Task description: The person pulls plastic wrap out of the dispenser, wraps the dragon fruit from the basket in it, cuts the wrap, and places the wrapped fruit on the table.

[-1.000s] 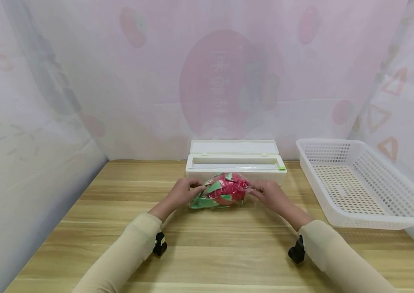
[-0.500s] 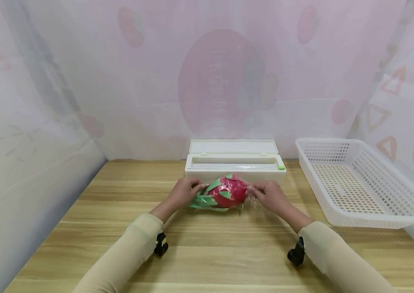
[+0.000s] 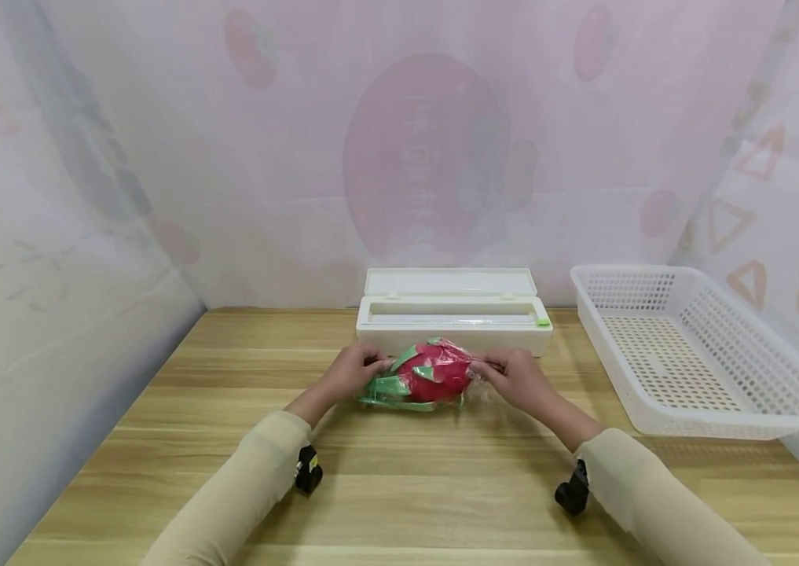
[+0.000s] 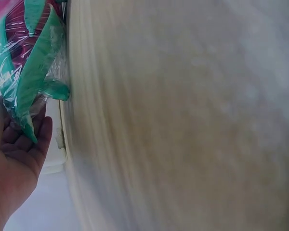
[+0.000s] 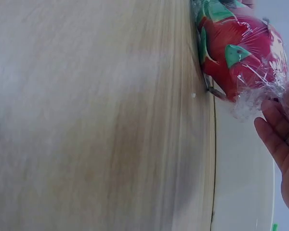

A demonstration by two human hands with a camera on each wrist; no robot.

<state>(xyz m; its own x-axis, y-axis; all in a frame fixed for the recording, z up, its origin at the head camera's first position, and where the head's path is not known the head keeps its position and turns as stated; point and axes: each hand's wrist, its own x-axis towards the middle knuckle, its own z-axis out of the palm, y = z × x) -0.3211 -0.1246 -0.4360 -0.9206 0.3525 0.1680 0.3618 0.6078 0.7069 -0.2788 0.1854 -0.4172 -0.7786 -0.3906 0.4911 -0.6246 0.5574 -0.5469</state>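
A red dragon fruit (image 3: 434, 376) with green scales, wrapped in clear cling film, lies between my two hands in the head view. My left hand (image 3: 350, 373) pinches its leafy left end; in the left wrist view the fingers curl by the green tips (image 4: 31, 91). At the other end my right hand (image 3: 518, 379) pinches gathered cling film (image 5: 260, 96), which bunches at the fingertips in the right wrist view. Just behind the fruit stands a white cling film dispenser (image 3: 452, 334) with its lid raised and a green slider (image 3: 544, 322) at its right end.
A white perforated plastic basket (image 3: 635, 393) stands at the right of the wooden table (image 3: 434, 495). Patterned fabric walls (image 3: 279, 196) enclose the table at the back and on both sides.
The dragon fruit has rolled, so different scales face up, and it has shifted slightly left. Both hands keep hold of the ends and have moved very little.
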